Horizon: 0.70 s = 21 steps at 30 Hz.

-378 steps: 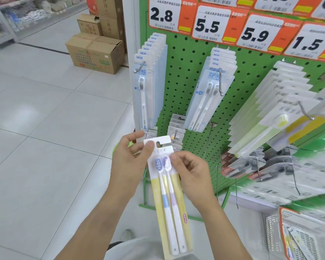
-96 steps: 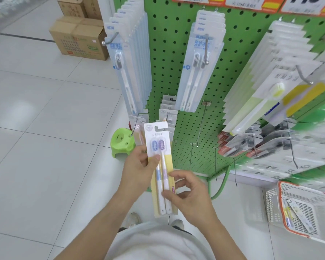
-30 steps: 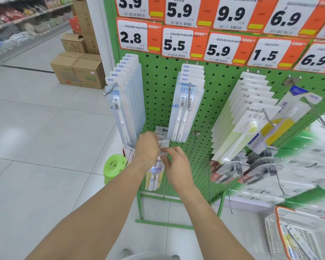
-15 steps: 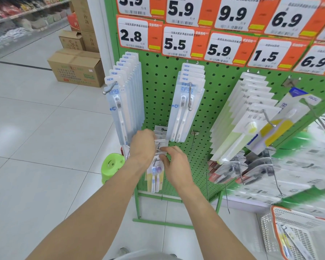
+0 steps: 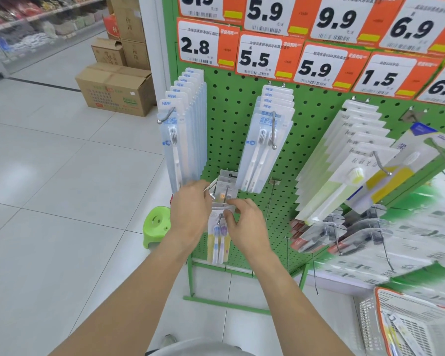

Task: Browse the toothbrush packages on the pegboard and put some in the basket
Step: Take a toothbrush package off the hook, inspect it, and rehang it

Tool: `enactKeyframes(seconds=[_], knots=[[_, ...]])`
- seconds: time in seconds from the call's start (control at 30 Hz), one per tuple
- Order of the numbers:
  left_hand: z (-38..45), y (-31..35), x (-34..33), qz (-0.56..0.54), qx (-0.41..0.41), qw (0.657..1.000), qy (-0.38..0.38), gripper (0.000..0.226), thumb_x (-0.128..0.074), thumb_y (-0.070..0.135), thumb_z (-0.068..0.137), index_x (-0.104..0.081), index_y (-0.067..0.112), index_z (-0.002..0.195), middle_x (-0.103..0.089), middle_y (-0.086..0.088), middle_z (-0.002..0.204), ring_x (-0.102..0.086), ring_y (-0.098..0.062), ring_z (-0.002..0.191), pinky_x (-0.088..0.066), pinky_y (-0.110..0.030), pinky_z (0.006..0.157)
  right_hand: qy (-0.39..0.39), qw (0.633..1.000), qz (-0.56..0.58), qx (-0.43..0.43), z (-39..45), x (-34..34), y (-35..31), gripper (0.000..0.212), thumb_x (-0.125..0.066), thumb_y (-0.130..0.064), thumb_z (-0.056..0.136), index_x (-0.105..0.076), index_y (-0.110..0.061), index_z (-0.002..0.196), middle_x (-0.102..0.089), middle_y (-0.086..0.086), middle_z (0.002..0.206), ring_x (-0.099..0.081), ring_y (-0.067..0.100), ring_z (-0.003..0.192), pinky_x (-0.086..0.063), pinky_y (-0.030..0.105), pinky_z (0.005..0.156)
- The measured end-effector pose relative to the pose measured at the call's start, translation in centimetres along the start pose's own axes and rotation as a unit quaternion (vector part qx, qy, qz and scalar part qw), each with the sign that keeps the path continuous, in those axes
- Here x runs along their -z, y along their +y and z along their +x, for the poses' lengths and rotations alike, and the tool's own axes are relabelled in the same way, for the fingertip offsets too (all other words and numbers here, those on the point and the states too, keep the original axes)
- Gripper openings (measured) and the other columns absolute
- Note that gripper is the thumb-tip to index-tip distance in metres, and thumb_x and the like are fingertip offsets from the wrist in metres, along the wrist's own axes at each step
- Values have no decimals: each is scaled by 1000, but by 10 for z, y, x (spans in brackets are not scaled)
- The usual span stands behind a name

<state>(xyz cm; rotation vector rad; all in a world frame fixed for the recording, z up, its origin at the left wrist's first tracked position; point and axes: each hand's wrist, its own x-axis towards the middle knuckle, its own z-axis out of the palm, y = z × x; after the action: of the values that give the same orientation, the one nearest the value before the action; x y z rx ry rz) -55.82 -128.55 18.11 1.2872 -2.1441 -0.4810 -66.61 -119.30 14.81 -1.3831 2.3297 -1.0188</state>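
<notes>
A yellow two-brush toothbrush pack (image 5: pixel 218 242) hangs low on the green pegboard (image 5: pixel 311 116), its white top at a low hook among several similar cards. My left hand (image 5: pixel 190 214) holds the pack's upper left edge, and my right hand (image 5: pixel 244 224) pinches its top right. Both arms reach forward from below. The white basket (image 5: pixel 370 319) with an orange rim sits at the bottom right with a few packs inside.
Rows of clear blue toothbrush packs (image 5: pixel 183 134) and twin packs (image 5: pixel 265 142) hang above my hands. White-and-green packs (image 5: pixel 344 170) fan out at right. A green stool (image 5: pixel 157 224) stands on the floor, cardboard boxes (image 5: pixel 116 88) behind it.
The yellow pack went from my hands in front of me down to the low hook. Over the last second my hands barely shifted at the hook.
</notes>
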Motion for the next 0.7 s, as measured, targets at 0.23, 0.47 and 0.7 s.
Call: enactKeyframes(seconds=[0.23,0.47,0.7], knots=[[-32,-10,5,-74,-73,969,223,11,-66,7,93,-74,13,98,-68,2,87,-57,-20,77,-47,-29,66,7,1000,0,-15,-2,-3,-3,35,-58,-26,99,-61,-22,134,-59,-4,125,-64,14,104,-53,35,89],[-43,8,41,-196,-75,939,273,15,-51,-2,99,-64,-4,105,-59,-16,100,-50,-7,95,-42,-14,86,13,1000,6,-23,-3,-3,-4,33,-59,-27,99,-61,-22,132,-58,-5,126,-63,12,100,-52,33,87],[-54,14,70,-279,-63,904,317,18,-47,11,103,-58,21,113,-49,18,102,-60,-26,83,-47,-28,65,22,999,6,-25,-3,-4,-7,34,-59,-26,99,-61,-21,132,-58,-3,124,-62,13,100,-53,36,88]])
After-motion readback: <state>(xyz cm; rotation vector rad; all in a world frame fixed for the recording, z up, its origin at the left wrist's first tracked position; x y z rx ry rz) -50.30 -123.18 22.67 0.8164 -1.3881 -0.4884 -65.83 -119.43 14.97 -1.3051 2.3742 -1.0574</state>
